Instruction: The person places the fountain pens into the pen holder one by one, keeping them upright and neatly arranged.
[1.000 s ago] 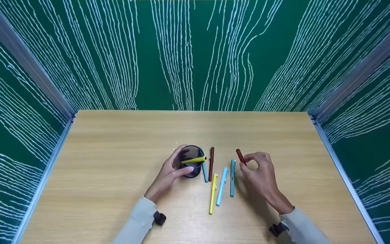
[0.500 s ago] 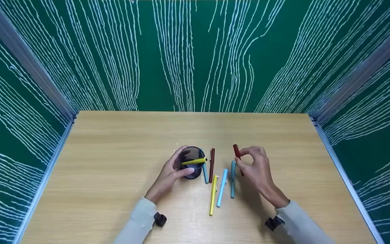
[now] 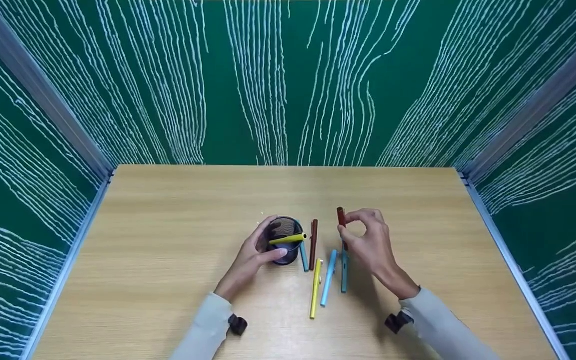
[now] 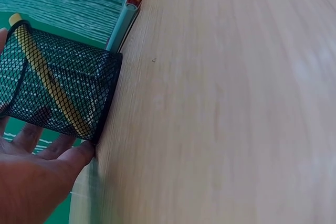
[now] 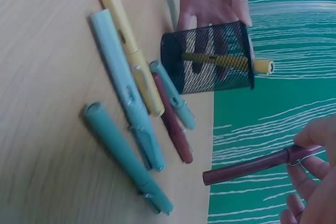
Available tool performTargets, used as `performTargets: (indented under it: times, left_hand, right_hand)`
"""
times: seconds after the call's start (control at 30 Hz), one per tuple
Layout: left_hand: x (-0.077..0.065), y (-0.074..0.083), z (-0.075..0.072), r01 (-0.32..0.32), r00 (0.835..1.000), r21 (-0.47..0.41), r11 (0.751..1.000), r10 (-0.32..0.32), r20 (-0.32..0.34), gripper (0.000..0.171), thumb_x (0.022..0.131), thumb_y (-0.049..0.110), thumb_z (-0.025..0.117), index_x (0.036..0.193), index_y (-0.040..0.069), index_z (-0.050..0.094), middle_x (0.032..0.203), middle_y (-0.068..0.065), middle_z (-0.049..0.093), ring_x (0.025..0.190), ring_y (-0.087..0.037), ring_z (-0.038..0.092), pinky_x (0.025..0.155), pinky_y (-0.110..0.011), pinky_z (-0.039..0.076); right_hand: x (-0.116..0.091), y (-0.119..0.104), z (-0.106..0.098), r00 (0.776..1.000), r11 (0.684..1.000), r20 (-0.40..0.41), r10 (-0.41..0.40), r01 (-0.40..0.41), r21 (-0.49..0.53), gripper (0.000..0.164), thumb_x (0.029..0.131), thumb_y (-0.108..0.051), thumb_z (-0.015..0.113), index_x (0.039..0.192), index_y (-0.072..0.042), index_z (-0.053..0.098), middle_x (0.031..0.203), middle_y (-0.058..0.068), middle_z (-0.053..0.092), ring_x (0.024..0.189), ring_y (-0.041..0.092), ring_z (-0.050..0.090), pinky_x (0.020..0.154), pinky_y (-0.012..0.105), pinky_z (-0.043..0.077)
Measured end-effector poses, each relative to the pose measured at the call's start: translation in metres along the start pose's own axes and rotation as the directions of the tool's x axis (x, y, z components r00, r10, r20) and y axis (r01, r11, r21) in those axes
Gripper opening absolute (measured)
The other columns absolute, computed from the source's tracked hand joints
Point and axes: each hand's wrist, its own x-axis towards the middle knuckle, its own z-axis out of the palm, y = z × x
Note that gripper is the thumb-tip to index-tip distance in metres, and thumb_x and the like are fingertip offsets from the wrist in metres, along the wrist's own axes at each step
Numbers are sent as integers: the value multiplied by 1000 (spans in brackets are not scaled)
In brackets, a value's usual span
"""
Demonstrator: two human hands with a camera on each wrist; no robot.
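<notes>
My left hand (image 3: pixel 247 260) grips a black mesh pen holder (image 4: pixel 68 72) that stands on the table. One yellow pen (image 5: pixel 227 62) leans inside it, its end poking over the rim. Between right thumb and fingers, my right hand (image 3: pixel 372 245) pinches a dark red pen (image 5: pixel 247 166) by its clip end, raised above the table. In the head view its lower end overlaps a teal pen (image 3: pixel 344 277) lying below. Left of that lie a light blue pen (image 3: pixel 328 278), a yellow pen (image 3: pixel 315 291), another dark red pen (image 3: pixel 313 245) and a blue-green pen (image 3: pixel 304 256) close beside the holder.
A light wooden table (image 3: pixel 168 200) carries everything. Green walls (image 3: pixel 248 125) with white wavy lines rise behind it and on both sides, joined by grey metal posts (image 3: pixel 528 95). Each wrist wears a small black device (image 3: pixel 238 325).
My right hand has moved left and slightly away from me with the dark red pen, which now stands more upright in the head view. The left hand and pen holder stay put.
</notes>
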Motion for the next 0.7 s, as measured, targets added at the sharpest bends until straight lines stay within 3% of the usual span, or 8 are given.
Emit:
performTargets:
  times: [0.43, 0.7]
  left_hand:
    - [-1, 0, 1, 31, 1000, -13, 999, -31, 0, 90, 98, 5, 81, 173, 14, 33, 172, -17, 42, 160, -35, 40, 131, -45, 32]
    - [-1, 1, -1, 17, 1000, 11, 1000, -17, 6, 91, 98, 3, 81, 173, 10, 31, 173, -19, 40, 161, -36, 37, 134, -48, 26]
  right_hand:
    - [9, -27, 7, 1000, 994, 23, -9, 7, 105, 14, 94, -6, 86, 107, -7, 81, 109, 7, 77, 115, 26, 59, 105, 47, 44]
    - [17, -38, 13, 1000, 991, 12, -22, 20, 135, 14, 94, -8, 87, 107, -8, 82, 109, 6, 77, 114, 24, 60, 106, 51, 46]
